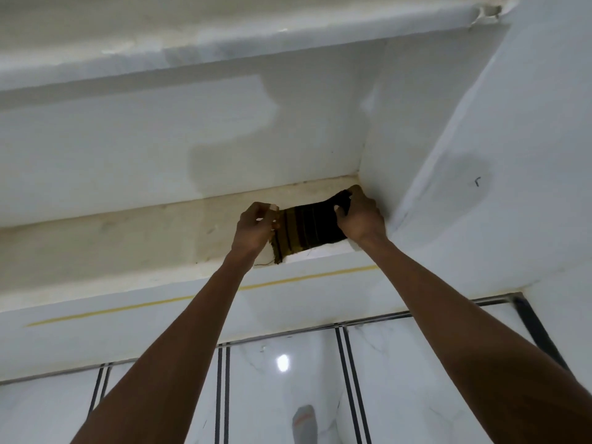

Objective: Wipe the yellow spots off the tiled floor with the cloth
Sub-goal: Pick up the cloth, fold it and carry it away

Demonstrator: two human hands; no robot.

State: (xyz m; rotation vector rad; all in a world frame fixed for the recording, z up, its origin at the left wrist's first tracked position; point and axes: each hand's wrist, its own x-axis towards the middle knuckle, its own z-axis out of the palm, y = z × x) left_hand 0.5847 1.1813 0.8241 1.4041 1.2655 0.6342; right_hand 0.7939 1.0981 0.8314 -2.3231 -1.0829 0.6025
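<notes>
The cloth [309, 229], dark with yellow-brown stripes, lies stretched between both hands on a cream-stained ledge [134, 238] in the corner where two white walls meet, its long axis running left to right along the ledge. The right hand [360, 216] grips its far end, fingers curled over it against the corner; the left hand [254, 224] pinches the near end. A yellow line [198, 296] runs just below, nearer the person.

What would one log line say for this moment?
left hand: pinches cloth | right hand: grips cloth | cloth: spread on yellowish ledge
</notes>
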